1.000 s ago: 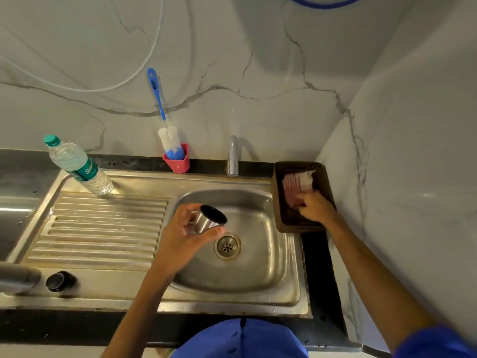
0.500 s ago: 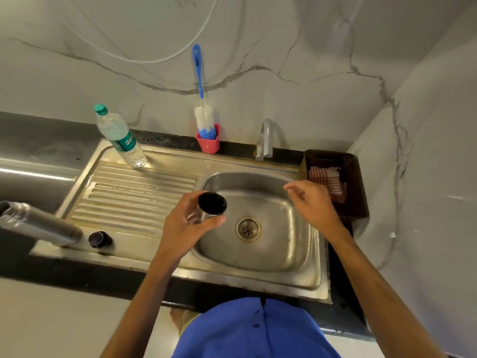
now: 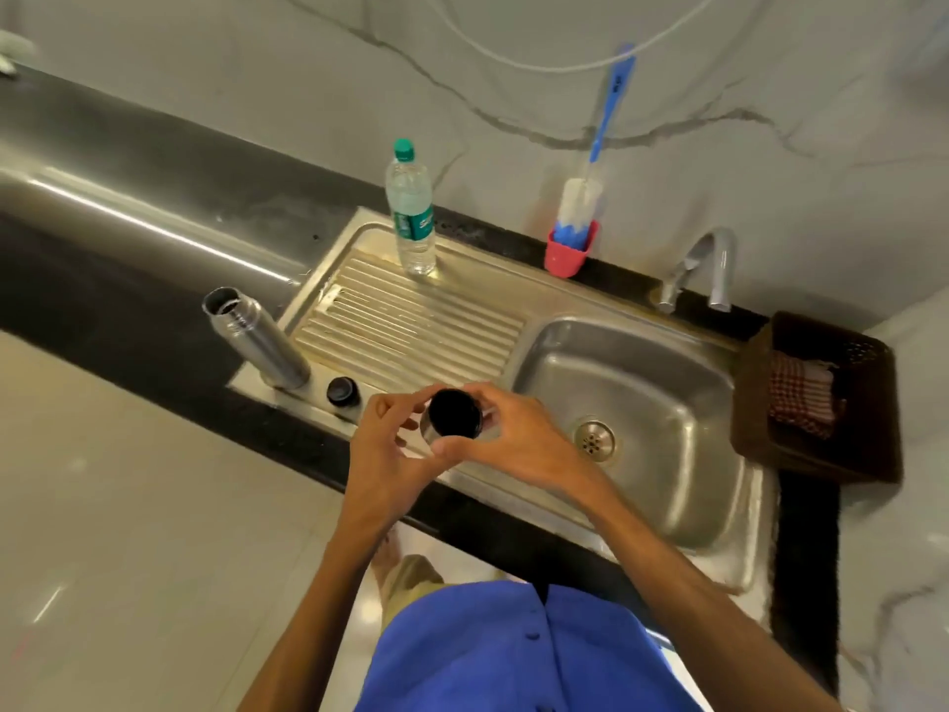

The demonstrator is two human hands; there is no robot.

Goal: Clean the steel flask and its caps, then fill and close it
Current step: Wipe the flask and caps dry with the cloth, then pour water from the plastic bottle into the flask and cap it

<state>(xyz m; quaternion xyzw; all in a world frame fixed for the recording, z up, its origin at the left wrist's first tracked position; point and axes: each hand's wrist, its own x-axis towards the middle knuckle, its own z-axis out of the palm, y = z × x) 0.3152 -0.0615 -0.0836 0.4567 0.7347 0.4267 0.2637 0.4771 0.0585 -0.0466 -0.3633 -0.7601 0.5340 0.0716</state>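
Now away from the cloth basket, the right hand joins the left hand; both clamp the steel outer cap, mouth up, over the sink's front edge. Open flask stands left, nearer the left hand.

The sink basin lies open at 3 o'clock of both hands, only the drain in its floor. The ribbed drainboard at 12 o'clock is bare in its middle; the water bottle stands at its far edge. At 10 o'clock the steel flask and small black cap crowd the near corner. The tap, red brush cup and brown basket block the far and right rims. The dark surface leftward is free.
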